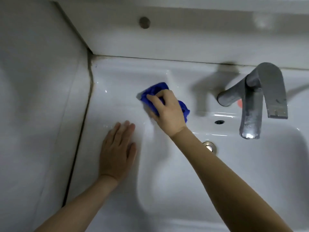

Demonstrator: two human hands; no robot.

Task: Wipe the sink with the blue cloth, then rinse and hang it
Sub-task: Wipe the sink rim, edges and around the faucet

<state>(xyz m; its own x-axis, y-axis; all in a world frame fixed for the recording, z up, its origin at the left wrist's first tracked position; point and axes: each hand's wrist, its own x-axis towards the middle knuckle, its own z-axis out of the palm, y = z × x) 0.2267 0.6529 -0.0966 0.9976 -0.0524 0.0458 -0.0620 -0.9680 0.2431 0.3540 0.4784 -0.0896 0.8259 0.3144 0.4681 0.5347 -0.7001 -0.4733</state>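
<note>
The white ceramic sink (117,84) fills most of the view, with its basin at lower right. My right hand (167,109) presses a bunched blue cloth (154,89) onto the flat back-left ledge of the sink, fingers curled over the cloth. Part of the cloth sticks out to the right of the hand. My left hand (118,151) lies flat, fingers together and palm down, on the sink's left ledge beside the basin, holding nothing.
A grey metal tap (252,101) arches over the basin at the right, its spout pointing down. Below it are the overflow hole (219,122) and the metal drain (209,146). White tiled walls (41,97) meet at the left corner, with a dark grout line.
</note>
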